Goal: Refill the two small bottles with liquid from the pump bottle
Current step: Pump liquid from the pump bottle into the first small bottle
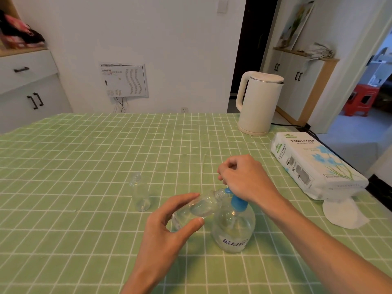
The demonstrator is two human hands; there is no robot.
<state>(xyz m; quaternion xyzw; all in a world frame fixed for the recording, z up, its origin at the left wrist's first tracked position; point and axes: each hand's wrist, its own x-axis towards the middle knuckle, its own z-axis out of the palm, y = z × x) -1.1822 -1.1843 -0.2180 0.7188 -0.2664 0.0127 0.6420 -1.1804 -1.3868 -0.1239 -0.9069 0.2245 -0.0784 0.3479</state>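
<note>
Left hand grips a tilted small clear plastic bottle beside the blue-topped clear pump bottle; right hand clasps its pump; second clear bottle stands left of it.

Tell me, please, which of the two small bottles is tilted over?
The small bottle in the left hand, tilted with its mouth at the blue nozzle of the pump bottle; the other small bottle stands upright on the tablecloth.

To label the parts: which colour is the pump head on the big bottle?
Blue. The pump head shows best in the head view, partly under the right hand.
</note>
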